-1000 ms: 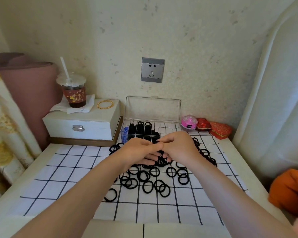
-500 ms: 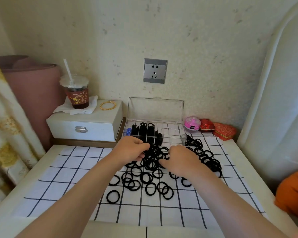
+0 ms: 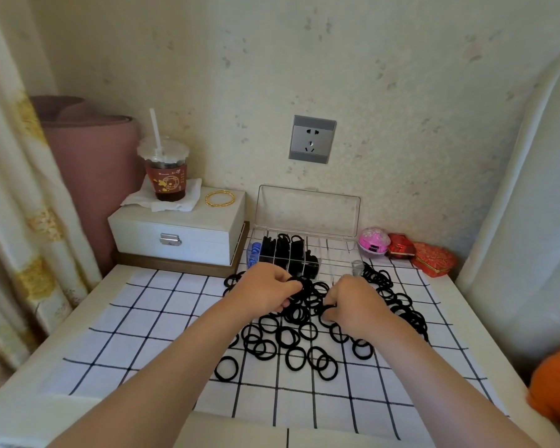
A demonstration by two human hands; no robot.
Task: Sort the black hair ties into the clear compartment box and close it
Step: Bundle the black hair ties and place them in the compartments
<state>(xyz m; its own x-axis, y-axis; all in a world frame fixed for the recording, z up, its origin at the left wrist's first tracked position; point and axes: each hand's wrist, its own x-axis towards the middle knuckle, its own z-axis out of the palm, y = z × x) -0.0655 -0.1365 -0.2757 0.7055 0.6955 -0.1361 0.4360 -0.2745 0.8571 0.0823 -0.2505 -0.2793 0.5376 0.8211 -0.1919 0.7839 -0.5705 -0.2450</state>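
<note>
Several black hair ties (image 3: 291, 345) lie scattered on a white grid-patterned cloth (image 3: 149, 321). Behind them stands the clear compartment box (image 3: 333, 253), its lid (image 3: 307, 210) upright against the wall. Its left compartments hold black ties, its right ones look empty. My left hand (image 3: 265, 291) sits over the pile's far edge and pinches a tie between thumb and fingers. A little to the right, my right hand (image 3: 353, 303) is curled down on the pile and pinches a black tie.
A white jewellery box (image 3: 181, 231) stands at the left with a drink cup (image 3: 166, 176) and a gold bangle (image 3: 220, 198) on it. A pink case (image 3: 374, 240) and red pouches (image 3: 421, 255) lie right of the clear box. A curtain hangs at the left.
My hands were joined above the pile, then parted and dropped onto it. Each now picks at ties on the cloth. The camera has shifted closer.
</note>
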